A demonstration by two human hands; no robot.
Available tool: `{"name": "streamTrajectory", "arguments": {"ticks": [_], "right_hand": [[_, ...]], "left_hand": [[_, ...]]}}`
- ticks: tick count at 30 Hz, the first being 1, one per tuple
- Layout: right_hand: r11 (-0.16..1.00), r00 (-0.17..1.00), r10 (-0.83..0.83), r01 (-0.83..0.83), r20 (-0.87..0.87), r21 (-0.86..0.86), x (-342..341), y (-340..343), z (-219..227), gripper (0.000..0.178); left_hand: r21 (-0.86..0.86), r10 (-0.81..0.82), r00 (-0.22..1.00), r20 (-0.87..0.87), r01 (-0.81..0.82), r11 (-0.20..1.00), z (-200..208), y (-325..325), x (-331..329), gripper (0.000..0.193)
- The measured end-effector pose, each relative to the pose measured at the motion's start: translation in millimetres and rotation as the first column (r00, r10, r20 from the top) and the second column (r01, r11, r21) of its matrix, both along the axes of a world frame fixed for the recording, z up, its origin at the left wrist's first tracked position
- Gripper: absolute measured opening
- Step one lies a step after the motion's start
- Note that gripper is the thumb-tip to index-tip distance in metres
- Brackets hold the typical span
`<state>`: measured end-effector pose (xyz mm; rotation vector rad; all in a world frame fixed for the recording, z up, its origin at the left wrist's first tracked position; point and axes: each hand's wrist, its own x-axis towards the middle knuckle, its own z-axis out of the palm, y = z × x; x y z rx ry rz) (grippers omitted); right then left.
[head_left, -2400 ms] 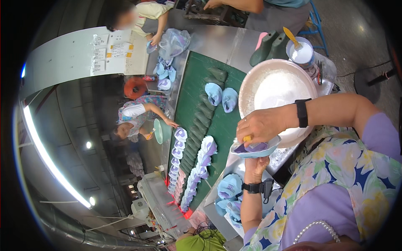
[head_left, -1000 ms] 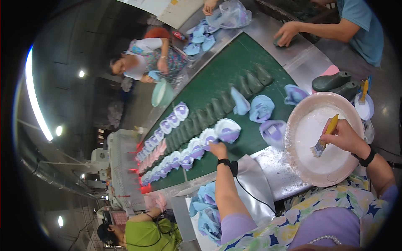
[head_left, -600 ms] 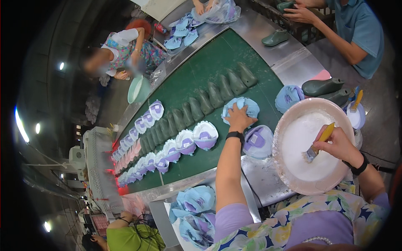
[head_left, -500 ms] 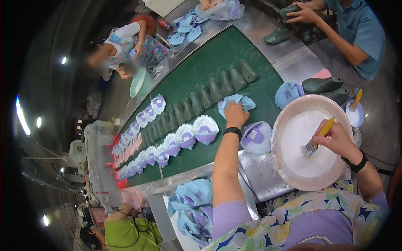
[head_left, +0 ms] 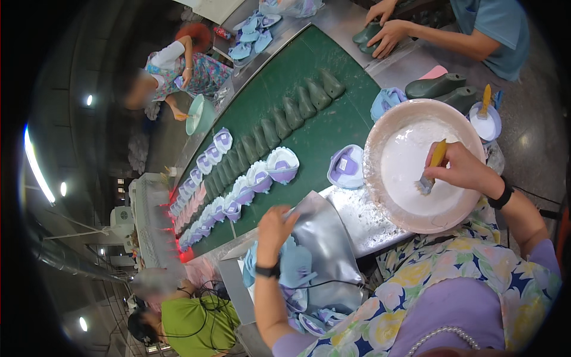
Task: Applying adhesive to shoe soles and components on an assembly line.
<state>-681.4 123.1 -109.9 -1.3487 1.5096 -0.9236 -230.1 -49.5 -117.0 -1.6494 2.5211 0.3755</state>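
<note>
Taking the green conveyor belt (head_left: 309, 128) as landmark, the left hand (head_left: 275, 221) hovers just below the belt's near edge, over a pile of pale blue shoe uppers (head_left: 295, 266) lying beside a silver sheet (head_left: 326, 238) on the worktop; its fingers (head_left: 289, 215) are spread fairly wide and hold nothing, the palm close above the topmost upper. These uppers look thin, light and floppy, so one would probably sag if pinched at a tip; a hold across the middle or along the stitched edge seems safer. On the belt stand rows of lilac-and-white uppers (head_left: 279, 165) and dark green shoe lasts (head_left: 291, 113), the lasts likely stiff and heavier. Right of the belt's near end sits a wide pink basin (head_left: 380, 128) of white paste, probably heavy and sloppy, its rim crusted. Over it the right hand (head_left: 461, 169) has its fingers closed around the yellow handle of a brush (head_left: 432, 169), bristles dipped in the paste; the handle may be slick where paste has reached it.
</note>
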Motion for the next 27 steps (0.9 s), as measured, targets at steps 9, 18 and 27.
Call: {"name": "streamTrajectory", "arguments": {"ticks": [9,18,27], "right_hand": [[0.994,0.990,0.089,-0.095,-0.108,-0.050,19.9,24.6,5.0,0.017],[0.988,0.979,0.103,-0.121,-0.176,-0.093,23.9,-8.0,-20.8,0.017],[0.897,0.820,0.357,-0.434,-0.448,-0.081,45.1,-13.2,-73.8,0.019]], "left_hand": [[0.013,0.331,0.905,-0.266,-0.340,0.940,-176.8,-69.6,-88.5,0.044],[-0.172,-0.619,0.784,-0.054,0.603,0.779,-60.0,99.2,-3.2,0.059],[-0.138,-0.163,0.984,-0.067,0.153,0.978,-98.7,102.8,-49.8,0.035]]}}
